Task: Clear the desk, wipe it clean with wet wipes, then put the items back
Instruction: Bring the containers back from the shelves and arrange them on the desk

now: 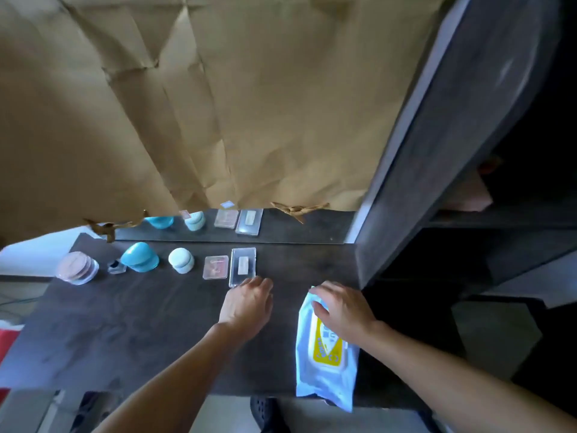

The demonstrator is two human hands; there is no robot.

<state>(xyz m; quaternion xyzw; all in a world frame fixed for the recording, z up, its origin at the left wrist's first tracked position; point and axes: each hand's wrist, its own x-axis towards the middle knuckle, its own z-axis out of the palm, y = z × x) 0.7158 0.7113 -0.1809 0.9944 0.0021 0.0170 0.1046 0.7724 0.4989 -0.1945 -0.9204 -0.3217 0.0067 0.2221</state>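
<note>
A white-and-yellow wipes pack lies flat, overhanging the front edge of the dark desk.

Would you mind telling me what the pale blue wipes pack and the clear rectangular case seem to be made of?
The pale blue wipes pack looks like soft, glossy plastic film: it creases and shines. The clear rectangular case seems rigid transparent plastic, perhaps acrylic: see-through, straight-edged.

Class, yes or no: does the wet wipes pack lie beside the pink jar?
No, the wet wipes pack lies at the right end of the desk under the right hand; the pink jar stands at the left end.
</note>
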